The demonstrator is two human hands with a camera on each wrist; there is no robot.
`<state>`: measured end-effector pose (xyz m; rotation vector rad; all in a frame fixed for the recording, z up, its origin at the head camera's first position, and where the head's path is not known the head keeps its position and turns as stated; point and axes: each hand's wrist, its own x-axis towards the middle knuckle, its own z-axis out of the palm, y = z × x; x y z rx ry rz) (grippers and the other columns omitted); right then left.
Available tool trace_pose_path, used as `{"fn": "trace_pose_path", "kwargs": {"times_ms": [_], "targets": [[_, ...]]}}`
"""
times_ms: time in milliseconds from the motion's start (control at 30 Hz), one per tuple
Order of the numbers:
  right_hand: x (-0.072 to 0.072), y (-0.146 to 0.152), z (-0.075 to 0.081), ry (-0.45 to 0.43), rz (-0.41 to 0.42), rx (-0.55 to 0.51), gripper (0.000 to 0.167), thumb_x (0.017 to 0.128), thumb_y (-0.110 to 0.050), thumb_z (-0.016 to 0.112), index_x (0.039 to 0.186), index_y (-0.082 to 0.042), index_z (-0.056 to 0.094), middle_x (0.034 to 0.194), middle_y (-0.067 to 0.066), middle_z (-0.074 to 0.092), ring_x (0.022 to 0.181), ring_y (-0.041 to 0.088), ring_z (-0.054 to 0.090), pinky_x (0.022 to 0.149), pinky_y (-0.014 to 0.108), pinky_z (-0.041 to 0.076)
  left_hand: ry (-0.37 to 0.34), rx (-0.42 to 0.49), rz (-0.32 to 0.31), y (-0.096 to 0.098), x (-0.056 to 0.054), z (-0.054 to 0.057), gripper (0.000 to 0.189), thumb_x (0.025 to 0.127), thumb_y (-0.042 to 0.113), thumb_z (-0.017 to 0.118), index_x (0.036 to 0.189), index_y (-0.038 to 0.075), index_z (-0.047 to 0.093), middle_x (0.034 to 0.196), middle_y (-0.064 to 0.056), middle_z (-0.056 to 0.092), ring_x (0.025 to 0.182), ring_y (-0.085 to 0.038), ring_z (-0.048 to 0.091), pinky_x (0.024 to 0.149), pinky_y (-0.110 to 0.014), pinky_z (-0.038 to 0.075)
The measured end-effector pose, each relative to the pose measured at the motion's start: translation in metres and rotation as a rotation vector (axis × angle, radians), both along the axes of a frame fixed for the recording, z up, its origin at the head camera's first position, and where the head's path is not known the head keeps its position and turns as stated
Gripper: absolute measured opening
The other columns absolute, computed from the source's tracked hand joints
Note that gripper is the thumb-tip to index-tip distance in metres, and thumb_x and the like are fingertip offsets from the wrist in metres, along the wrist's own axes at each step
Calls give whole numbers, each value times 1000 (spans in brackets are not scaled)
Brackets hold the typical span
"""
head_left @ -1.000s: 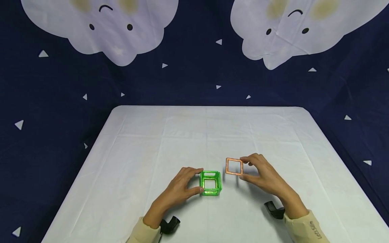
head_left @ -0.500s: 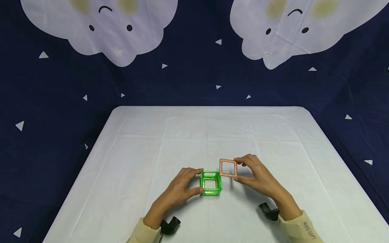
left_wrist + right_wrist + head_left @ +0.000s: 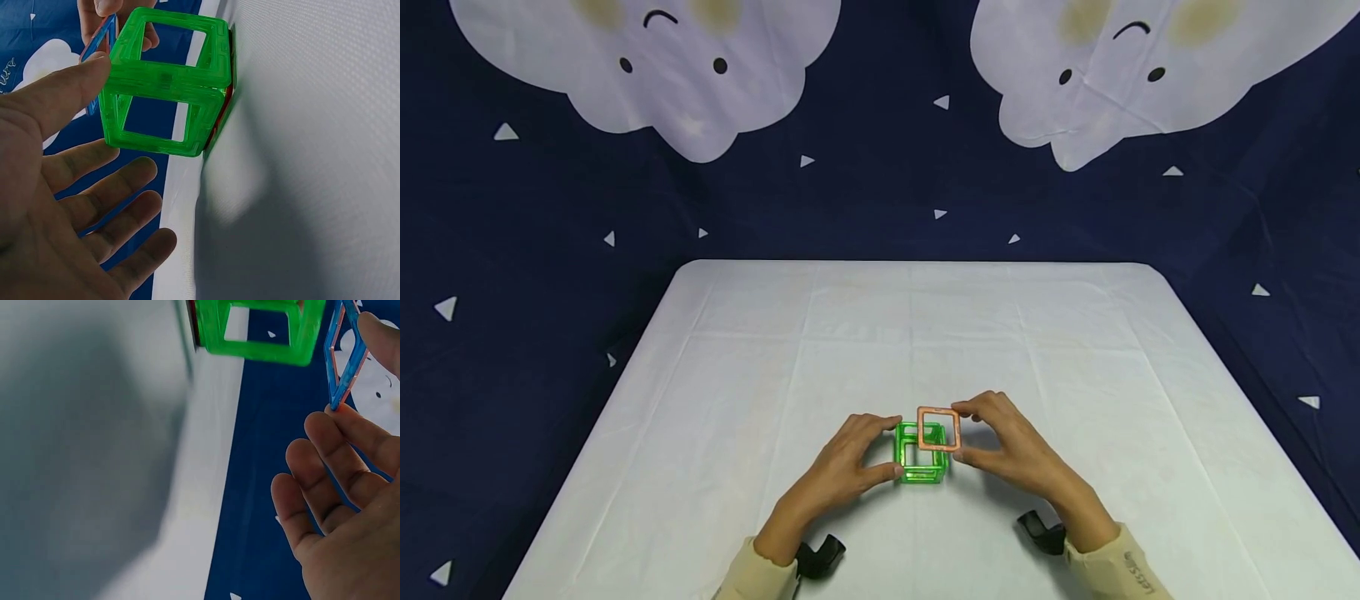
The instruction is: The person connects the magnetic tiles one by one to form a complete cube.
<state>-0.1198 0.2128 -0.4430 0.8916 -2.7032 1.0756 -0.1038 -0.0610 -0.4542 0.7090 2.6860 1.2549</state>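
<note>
An open-topped green cube built from square magnetic tiles [image 3: 922, 476] stands on the white-covered table. My left hand [image 3: 838, 462] holds it from the left, thumb at the near corner and index finger at the far one; the other fingers are spread in the left wrist view. A thin red edge [image 3: 220, 119] shows along the cube's base. My right hand [image 3: 1011, 446] pinches a single square magnetic tile [image 3: 938, 411] by its right side. Its upper face is orange and its underside [image 3: 356, 359] blue. From the head view, the tile overlaps the cube's far right part, above the opening.
White cloth with fold creases covers the table [image 3: 760, 350]. Behind it hangs a dark blue curtain [image 3: 880, 192] with white clouds and small triangles. Black camera mounts [image 3: 822, 557] sit under both wrists.
My right hand has carried the orange tile leftward and slightly nearer, from beside the cube to over its far right part. The left hand and cube have stayed put.
</note>
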Motion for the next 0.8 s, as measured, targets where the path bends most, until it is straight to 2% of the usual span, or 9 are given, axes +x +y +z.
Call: {"fn": "trace_pose_path", "kwargs": {"times_ms": [233,400,633,800], "targets": [[1,-8,-4,23,30,-1,55,74,-28,80,123,-16,57,113,-8,57,101,15,51,84,32,47,-15,-1,0,0,0,0,61,79,33,74,134,20,51,125,1,57,120,-16,47,99,-44,43],[2,-12,-5,21,46,-6,54,75,-32,79,123,-17,57,114,-7,56,102,15,51,85,32,47,-18,0,0,0,-1,-1,60,79,35,74,133,21,52,124,3,58,118,-15,48,99,-44,43],[2,-16,-7,62,59,-18,55,72,-27,82,120,-14,59,111,-6,57,102,14,51,84,32,48,-7,6,3,0,-1,-3,59,80,37,73,133,23,52,123,3,58,117,-14,48,97,-44,43],[3,-18,-9,38,50,8,57,71,-25,82,122,-17,58,111,-7,56,103,12,50,85,32,48,0,7,-8,-1,-1,-3,59,81,39,72,134,21,51,122,2,59,117,-14,48,97,-44,43]]}}
